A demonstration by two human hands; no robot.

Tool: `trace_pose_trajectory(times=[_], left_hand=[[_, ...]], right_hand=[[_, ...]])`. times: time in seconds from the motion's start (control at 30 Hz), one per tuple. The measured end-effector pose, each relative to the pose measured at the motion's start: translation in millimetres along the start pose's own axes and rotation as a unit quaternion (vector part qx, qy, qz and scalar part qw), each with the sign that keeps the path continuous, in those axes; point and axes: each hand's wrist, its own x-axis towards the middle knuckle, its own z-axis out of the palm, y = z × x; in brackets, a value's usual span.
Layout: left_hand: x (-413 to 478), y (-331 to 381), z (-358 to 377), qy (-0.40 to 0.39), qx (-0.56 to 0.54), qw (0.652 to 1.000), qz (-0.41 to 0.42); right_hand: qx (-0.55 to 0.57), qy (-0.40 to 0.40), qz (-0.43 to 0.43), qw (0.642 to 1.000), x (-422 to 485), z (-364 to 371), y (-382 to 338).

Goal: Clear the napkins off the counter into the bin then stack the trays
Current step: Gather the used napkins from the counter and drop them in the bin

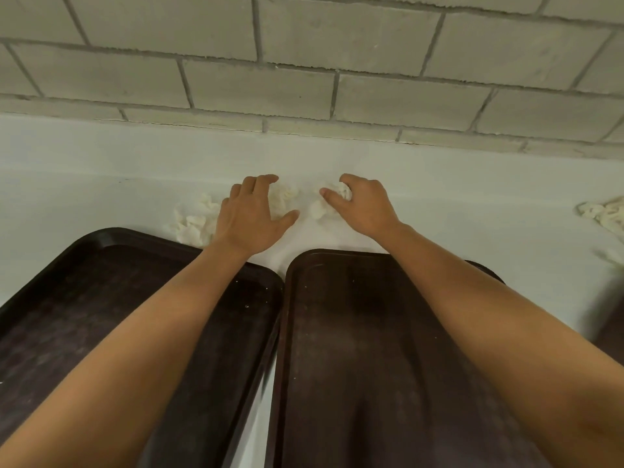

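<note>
Two dark brown trays lie side by side on the white counter point(472, 197), the left tray point(84, 315) and the right tray point(354, 349), under my forearms. Beyond them, near the wall, my left hand point(251, 214) curls its fingers over a crumpled white napkin point(287, 195), with the thumb spread below it. My right hand point(363, 206) grips another crumpled napkin point(320, 209) in its curled fingers. A third napkin point(194, 221) lies just left of my left hand, by the left tray's far edge. No bin shows.
More crumpled napkins lie at the far right, one point(604, 214) near the frame edge and a blurred one point(611, 256) below it. A third dark tray point(611, 329) peeks in at the right edge. A grey block wall point(304, 79) backs the counter.
</note>
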Motion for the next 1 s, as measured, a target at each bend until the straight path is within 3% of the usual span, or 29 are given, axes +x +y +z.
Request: trace_pose_trajectory(times=[0.27,0.77,1.0], left_hand=[[17.5,2.6,25.2,-0.071,0.063,0.995,0.015],[22.2,2.3,37.6,0.020,0.076,0.993,0.087],[19.4,13.1,27.1,0.079,0.024,0.991,0.108]], right_hand=[[0.007,0.027,0.029,0.999,-2.4,-3.6,9.0],[-0.008,0.010,0.049,0.999,-9.3,0.2,10.1],[0.000,0.013,0.043,0.999,-13.8,-5.1,6.2]])
